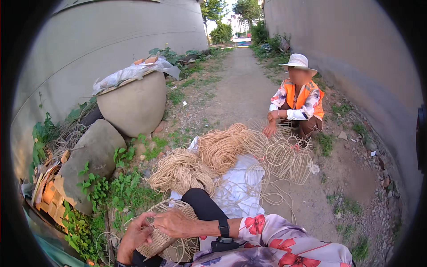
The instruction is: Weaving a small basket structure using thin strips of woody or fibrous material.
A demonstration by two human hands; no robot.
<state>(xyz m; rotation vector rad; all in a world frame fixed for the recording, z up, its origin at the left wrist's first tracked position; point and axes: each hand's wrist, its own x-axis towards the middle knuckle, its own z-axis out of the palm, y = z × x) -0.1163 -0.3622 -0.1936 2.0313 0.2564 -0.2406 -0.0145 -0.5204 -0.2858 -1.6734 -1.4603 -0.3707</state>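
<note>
A half-woven basket (186,210) of pale cord rests on my lap beside my black-clad knee, with loose strand ends hanging at its lower edge. My right hand (173,223) reaches across from the right and lies over the basket, fingers bent and closed on its woven side. Close by, at the basket's left edge, my left hand (134,236) has its fingers curled together near the right fingertips; what they pinch is too small to make out. A thin loose strand loops out left of this hand.
Coils of tan cord (222,147) and paler cord (180,171) lie ahead on a white sheet (242,180). A person in an orange vest (307,100) squats beyond an open cord frame (289,160). A large covered pot (133,104) and a boulder (91,162) stand left.
</note>
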